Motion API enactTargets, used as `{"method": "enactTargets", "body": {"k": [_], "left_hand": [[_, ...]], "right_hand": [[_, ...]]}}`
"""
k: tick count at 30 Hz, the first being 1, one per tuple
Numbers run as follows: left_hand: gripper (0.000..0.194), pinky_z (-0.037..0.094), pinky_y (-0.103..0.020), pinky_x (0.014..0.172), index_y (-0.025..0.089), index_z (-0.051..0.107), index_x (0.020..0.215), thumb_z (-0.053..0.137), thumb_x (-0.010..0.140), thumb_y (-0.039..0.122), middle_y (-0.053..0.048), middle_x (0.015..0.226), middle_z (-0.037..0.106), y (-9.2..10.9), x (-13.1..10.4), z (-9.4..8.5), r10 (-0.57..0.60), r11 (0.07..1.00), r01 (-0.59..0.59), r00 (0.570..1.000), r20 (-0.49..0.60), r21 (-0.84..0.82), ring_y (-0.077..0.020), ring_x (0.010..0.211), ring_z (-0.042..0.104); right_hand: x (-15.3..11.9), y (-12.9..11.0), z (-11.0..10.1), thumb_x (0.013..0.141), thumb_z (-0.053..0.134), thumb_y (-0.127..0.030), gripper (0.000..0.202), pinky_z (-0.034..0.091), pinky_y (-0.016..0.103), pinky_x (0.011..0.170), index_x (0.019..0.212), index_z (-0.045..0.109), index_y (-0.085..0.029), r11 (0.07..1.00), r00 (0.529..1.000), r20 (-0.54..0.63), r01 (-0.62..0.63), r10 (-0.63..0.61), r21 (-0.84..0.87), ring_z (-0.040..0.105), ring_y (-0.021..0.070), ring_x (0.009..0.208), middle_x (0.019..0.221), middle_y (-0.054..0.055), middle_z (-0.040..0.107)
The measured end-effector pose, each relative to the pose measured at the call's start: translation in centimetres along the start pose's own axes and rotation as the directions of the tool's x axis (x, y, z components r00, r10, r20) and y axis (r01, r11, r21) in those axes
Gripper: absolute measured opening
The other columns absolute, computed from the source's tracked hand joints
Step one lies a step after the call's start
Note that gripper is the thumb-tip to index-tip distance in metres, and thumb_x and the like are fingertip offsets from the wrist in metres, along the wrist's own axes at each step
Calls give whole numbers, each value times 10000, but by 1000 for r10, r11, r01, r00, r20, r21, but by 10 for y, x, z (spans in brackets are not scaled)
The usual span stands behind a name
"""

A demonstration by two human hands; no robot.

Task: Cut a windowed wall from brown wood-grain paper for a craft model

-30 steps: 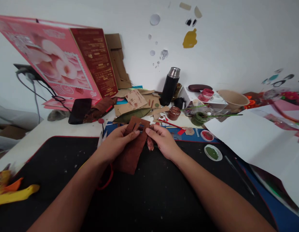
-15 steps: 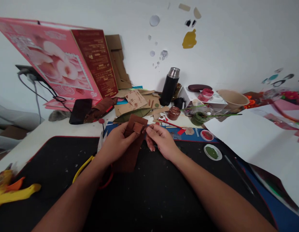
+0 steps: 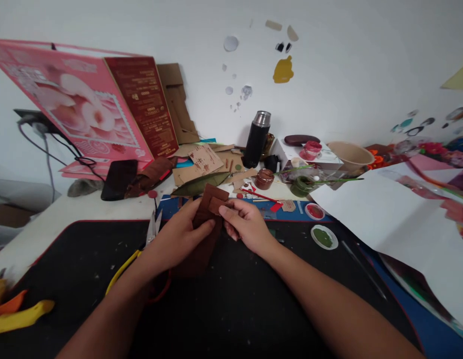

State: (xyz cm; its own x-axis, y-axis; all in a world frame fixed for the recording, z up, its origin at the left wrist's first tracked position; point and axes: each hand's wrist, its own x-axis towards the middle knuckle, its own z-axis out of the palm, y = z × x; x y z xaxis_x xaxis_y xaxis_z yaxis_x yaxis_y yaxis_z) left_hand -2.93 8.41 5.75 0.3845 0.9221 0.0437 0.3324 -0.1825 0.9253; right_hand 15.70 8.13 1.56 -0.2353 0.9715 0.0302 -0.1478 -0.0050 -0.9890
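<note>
Pinching a small brown piece point(image 3: 218, 205) between thumb and fingers, the right hand point(image 3: 248, 224) holds it against the upper part of a larger brown sheet point(image 3: 199, 260). The left hand point(image 3: 182, 232) grips that sheet near its top, thumb in front and fingers partly hidden behind, so their exact curl cannot be told. Its lower end slants towards seven o'clock, over a black mat point(image 3: 224, 314); whether it touches the mat is unclear.

Taking the spot where the hands meet as the dial's centre, scissors point(image 3: 152, 230) lie from nine towards eight o'clock, blades apart, one yellow handle showing and the left forearm covering part of them. Farther out at eight sits a yellow and orange object point(image 3: 24, 314), cut off by the view's edge.

Between nine and ten is a dark phone point(image 3: 119, 179); at ten, a rolled brown bundle point(image 3: 153, 175) is just beside it, with a pink box point(image 3: 96, 114) standing behind. A green leaf shape point(image 3: 199, 184) is close by at eleven.

At one o'clock stands a black flask point(image 3: 256, 139) with a silver top. A jar of brown paint point(image 3: 264, 179) is at two, and a green jar point(image 3: 301, 187) between two and three. Round dishes of red paint point(image 3: 315, 211) and green paint point(image 3: 324, 238) rest at three.
</note>
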Motion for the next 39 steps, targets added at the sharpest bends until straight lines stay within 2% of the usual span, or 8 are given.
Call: {"method": "enactTargets", "body": {"k": [4, 9, 12, 19, 23, 26, 33, 39], "left_hand": [[430, 526, -405, 992, 238, 704, 1231, 669, 879, 481, -64, 1215, 758, 0, 0, -2, -40, 998, 40, 999, 4, -53, -308, 1105, 689], [360, 492, -374, 1002, 271, 768, 1150, 590, 948, 510, -41, 1171, 779, -4, 1, -2, 12, 997, -10, 1000, -17, 74, -302, 1103, 681], [371, 487, -367, 979, 282, 778, 1153, 551, 970, 512, -38, 1159, 780, -5, 2, -3, 22, 996, -21, 1000, -14, 91, -293, 1071, 685], [366, 489, -329, 924, 273, 791, 1111, 542, 969, 502, -35, 1130, 782, -9, 4, -3, -3, 1000, 3, 1000, -17, 13, -270, 1056, 675], [384, 493, -338, 861, 238, 802, 1021, 565, 938, 528, -48, 1020, 788, -16, 7, -2, -74, 997, 74, 997, -27, -18, -273, 959, 675], [397, 497, -346, 861, 232, 810, 1022, 569, 915, 528, -50, 1028, 795, -17, 9, -2, -106, 993, 106, 994, -15, -45, -284, 959, 680], [358, 522, -361, 864, 265, 845, 980, 596, 871, 498, -57, 1054, 815, -15, 11, 0, -113, 989, 109, 993, -42, -100, -295, 919, 702], [311, 539, -380, 864, 270, 855, 946, 662, 842, 491, -66, 960, 820, -19, 11, 2, -134, 972, 119, 989, -58, -204, -307, 884, 716]], "right_hand": [[0, -1, 0, 874, 720, -604, 391, 295, 236, 380, 846, 598, -233, 999, 1000, -9, -8, 8, 33, 404, 88, 376, 483, -98, 511], [2, 3, -1, 879, 735, -563, 363, 262, 250, 381, 818, 586, -238, 995, 1000, -5, -8, 8, 101, 365, 80, 339, 436, -126, 426], [3, 6, -1, 876, 744, -547, 348, 254, 252, 367, 831, 596, -236, 991, 1000, -8, -9, 10, 134, 341, 76, 325, 436, -135, 410], [3, 6, 0, 862, 761, -542, 350, 236, 247, 352, 824, 610, -229, 989, 999, -33, -15, 20, 145, 334, 68, 318, 441, -138, 398], [2, 7, 2, 853, 769, -537, 355, 220, 237, 345, 809, 612, -223, 988, 998, -56, -9, 18, 151, 332, 64, 316, 429, -136, 400], [3, 8, 3, 837, 775, -549, 368, 217, 232, 338, 808, 618, -218, 988, 997, -78, -13, 25, 151, 321, 61, 312, 425, -140, 392], [4, 11, 4, 830, 772, -542, 359, 206, 235, 330, 799, 621, -219, 988, 994, -109, -14, 31, 153, 316, 58, 306, 426, -139, 389], [4, 12, 5, 825, 775, -542, 349, 207, 240, 328, 801, 629, -225, 987, 991, -126, -17, 38, 161, 314, 63, 306, 424, -138, 386]]}}
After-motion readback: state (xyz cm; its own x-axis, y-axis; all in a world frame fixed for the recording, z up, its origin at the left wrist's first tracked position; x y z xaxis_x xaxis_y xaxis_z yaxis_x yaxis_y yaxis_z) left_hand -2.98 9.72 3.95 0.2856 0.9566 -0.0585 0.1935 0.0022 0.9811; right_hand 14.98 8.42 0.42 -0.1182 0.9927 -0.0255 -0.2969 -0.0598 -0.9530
